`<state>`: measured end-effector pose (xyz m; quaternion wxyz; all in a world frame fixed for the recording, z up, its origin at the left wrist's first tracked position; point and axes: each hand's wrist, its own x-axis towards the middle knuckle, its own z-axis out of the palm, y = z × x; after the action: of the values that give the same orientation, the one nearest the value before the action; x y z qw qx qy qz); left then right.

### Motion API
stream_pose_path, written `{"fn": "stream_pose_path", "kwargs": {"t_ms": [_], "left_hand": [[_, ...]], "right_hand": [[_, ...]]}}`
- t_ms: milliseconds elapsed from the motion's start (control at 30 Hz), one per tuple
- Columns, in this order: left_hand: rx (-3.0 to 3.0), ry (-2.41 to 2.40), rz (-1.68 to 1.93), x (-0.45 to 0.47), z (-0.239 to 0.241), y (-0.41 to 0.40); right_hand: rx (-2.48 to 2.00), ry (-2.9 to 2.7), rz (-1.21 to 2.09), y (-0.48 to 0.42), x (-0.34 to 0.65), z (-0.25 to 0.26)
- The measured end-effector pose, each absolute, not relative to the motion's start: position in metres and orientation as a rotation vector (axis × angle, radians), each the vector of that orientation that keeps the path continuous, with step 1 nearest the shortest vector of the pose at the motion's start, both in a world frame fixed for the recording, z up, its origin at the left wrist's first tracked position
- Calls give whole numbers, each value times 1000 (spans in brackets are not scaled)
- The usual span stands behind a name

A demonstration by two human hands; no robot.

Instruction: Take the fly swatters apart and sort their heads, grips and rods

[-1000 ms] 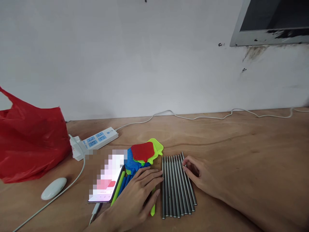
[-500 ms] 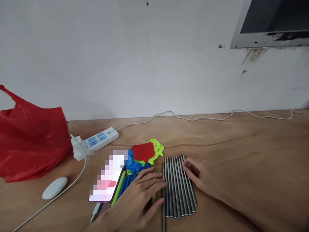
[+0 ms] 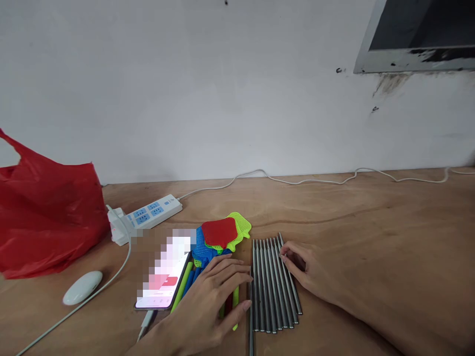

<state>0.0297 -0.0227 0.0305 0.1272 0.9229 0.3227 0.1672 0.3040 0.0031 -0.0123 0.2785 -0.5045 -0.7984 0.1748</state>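
Seemingly early: metal rods (image 3: 275,287) lie in a row on the tabletop (image 3: 371,222), none lifted, the leftmost out of line beside the flat, spread fingers of the left hand (image 3: 211,301), the curled fingers of the right hand (image 3: 309,269) touching the rightmost.

A red plastic bag (image 3: 44,217) slumps at the left of a wooden tabletop (image 3: 371,222), near a white power strip (image 3: 148,215), a lit phone (image 3: 163,282) and a pale oval object (image 3: 82,287), possibly a mouse; a white cable (image 3: 315,180) trails along the wall (image 3: 185,89)
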Motion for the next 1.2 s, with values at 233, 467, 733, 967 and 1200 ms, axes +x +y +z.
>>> {"fn": "stream_pose_path", "kwargs": {"t_ms": [233,467,733,967,1200], "left_hand": [[2652,960,393,27,14,-21],[2569,904,360,29,22,-18],[2438,945,401,31,22,-20],[2537,979,406,28,24,-22],[2563,925,433,29,24,-19]], "right_hand": [[-1361,-2150,437,2,302,-9],[-1327,-2139,424,4,303,-14],[-1314,-2119,433,5,303,-17],[-1299,-2118,430,7,305,-18],[-1311,-2131,453,6,305,-17]]}}
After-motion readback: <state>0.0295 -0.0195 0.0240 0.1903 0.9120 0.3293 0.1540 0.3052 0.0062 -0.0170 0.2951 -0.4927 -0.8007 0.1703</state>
